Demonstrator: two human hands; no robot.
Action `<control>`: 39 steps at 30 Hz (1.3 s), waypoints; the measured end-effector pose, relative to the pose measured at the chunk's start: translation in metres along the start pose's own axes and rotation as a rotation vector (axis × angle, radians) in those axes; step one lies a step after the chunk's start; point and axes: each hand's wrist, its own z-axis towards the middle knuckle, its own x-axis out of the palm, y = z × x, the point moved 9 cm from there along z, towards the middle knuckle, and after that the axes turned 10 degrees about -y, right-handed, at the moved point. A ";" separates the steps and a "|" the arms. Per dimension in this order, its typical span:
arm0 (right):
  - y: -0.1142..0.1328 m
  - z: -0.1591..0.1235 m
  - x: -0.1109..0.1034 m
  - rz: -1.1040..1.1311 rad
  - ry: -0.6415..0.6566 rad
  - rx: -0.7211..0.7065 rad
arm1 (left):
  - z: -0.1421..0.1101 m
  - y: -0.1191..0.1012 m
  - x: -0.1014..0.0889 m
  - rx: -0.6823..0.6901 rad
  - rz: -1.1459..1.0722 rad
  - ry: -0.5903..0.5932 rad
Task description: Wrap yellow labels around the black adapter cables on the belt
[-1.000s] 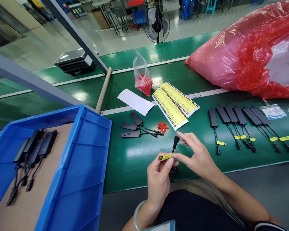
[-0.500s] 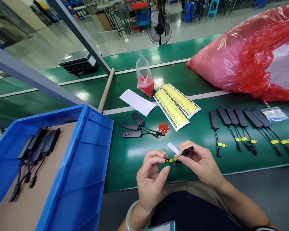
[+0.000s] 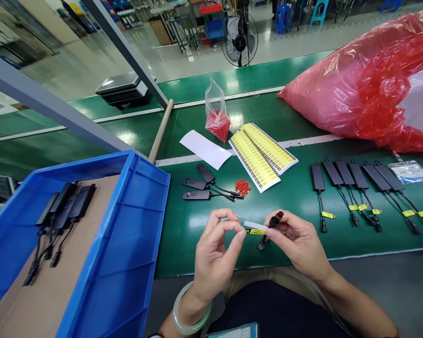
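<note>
Thumb and forefinger of my left hand (image 3: 219,256) are closed on the left end of a yellow-and-black label (image 3: 256,231) printed "12V". My right hand (image 3: 299,241) grips a black cable connector (image 3: 275,219) with a red ring near its tip. The label's right end meets the right thumb by the cable; whether it sticks there I cannot tell. A narrow white strip (image 3: 254,225) lies just above the label, its right end at the right fingers. Below the right fingers shows a dark piece (image 3: 262,244), partly hidden by the hand.
Left stands a blue bin (image 3: 127,225) with several black cabled devices (image 3: 68,206). Three more devices (image 3: 195,195) lie by small red rings (image 3: 242,188). Behind are yellow label sheets (image 3: 261,152), white paper (image 3: 206,149) and a clear bag (image 3: 216,115). Labelled devices (image 3: 341,171) line the right, before a red bag (image 3: 331,94).
My left hand has closed on the label's end, and the label now lies flatter, its print facing me. The connector has tilted more upright in my right hand. The view has shifted slightly.
</note>
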 end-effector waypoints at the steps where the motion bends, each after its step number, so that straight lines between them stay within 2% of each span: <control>1: 0.001 -0.001 0.000 -0.001 -0.007 -0.005 | 0.001 0.001 0.000 -0.006 0.009 0.010; 14: 0.005 -0.007 0.001 -0.152 -0.038 -0.071 | 0.003 0.007 0.001 -0.102 -0.019 0.083; 39: 0.008 -0.010 0.006 -0.267 -0.036 -0.144 | 0.002 0.013 -0.002 -0.140 -0.085 0.074</control>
